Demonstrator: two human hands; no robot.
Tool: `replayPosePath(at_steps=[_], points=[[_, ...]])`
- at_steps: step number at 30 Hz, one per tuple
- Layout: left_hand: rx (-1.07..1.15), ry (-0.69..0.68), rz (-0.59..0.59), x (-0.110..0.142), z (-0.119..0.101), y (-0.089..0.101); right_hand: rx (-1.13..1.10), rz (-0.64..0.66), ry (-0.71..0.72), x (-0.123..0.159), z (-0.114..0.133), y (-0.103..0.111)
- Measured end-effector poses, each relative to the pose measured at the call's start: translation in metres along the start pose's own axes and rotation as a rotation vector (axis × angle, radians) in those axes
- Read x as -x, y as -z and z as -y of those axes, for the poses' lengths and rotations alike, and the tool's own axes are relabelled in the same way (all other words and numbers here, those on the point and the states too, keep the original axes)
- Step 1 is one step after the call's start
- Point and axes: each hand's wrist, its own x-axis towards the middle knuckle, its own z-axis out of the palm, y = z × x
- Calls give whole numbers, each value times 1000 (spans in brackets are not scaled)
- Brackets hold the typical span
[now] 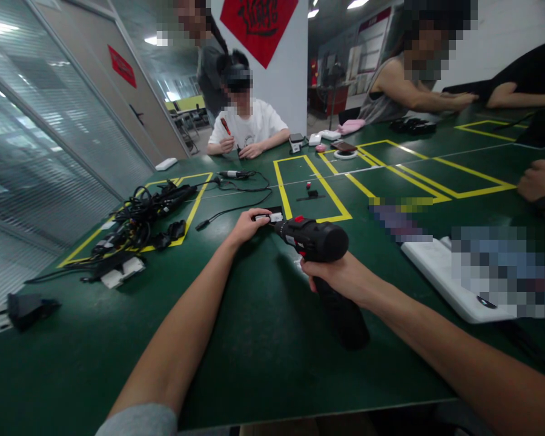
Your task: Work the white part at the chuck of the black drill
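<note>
You had your right hand point(336, 274) wrapped round the black cordless drill point(311, 239), left hand point(245, 227) pinching a small black-and-white piece point(263, 217) at its nose.

The right hand point(338, 275) wraps the grip of a black cordless drill point(311, 239) with red accents, held above the green work table point(254, 363). The left hand point(247, 227) pinches a small black piece with a white label point(267, 217) at the drill's front end. Tangled black cables point(136, 212) lie across a yellow-taped rectangle point(198, 206) near the table's left edge.
</note>
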Motion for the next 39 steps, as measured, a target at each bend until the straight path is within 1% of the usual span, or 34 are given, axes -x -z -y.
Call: replayPosePath(at_steps=[6, 15, 19, 39], points=[[-23, 12, 1, 1, -3, 0, -3, -6, -4, 0, -3, 0], [-28, 8, -3, 1, -4, 0, 5, -13, -23, 1, 2, -1], [-22, 8, -6, 2, -5, 0, 9, 0, -5, 1, 0, 0], [27, 27, 8, 1, -1, 0, -9, -4, -4, 0, -2, 0]])
